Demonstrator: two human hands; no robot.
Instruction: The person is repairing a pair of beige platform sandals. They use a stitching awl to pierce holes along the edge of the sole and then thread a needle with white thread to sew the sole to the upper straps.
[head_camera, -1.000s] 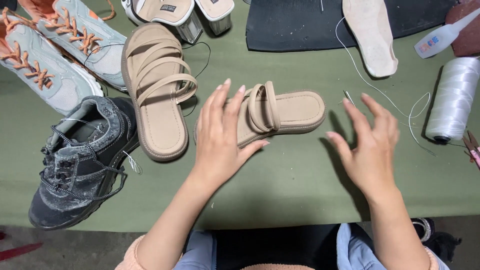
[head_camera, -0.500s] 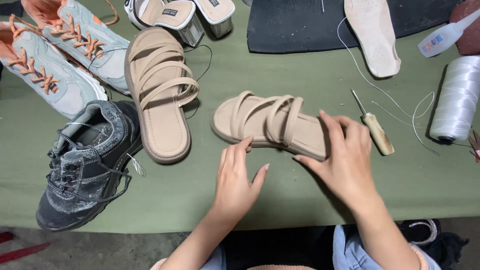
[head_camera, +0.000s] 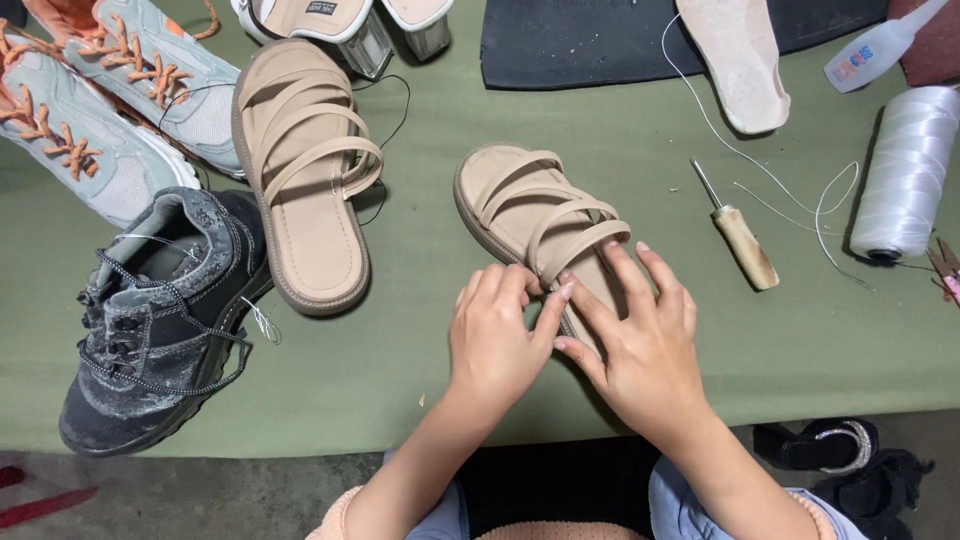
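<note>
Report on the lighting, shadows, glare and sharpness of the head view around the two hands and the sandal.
Head view: even, soft overhead light; both hands, left and right, and the beige sandal are sharp, with no motion blur. Only faint, short shadows fall on the green cloth. Mild sheen shows on the white thread spool; nothing is washed out.

Two hands on a beige strappy sandal at a green counter

The left hand (head_camera: 497, 335) and right hand (head_camera: 640, 345) rest together on the heel end of a beige sandal (head_camera: 535, 215) lying sole-down on the green counter (head_camera: 420, 330), fingertips meeting at its rear strap. Its mate, the second sandal (head_camera: 305, 175), lies well to the left, beside a worn black shoe (head_camera: 160, 320) and two grey sneakers with orange laces (head_camera: 100, 110). To the right lie a wooden-handled awl (head_camera: 740, 240), a white thread spool (head_camera: 905, 170), and an insole (head_camera: 740, 60).
</note>
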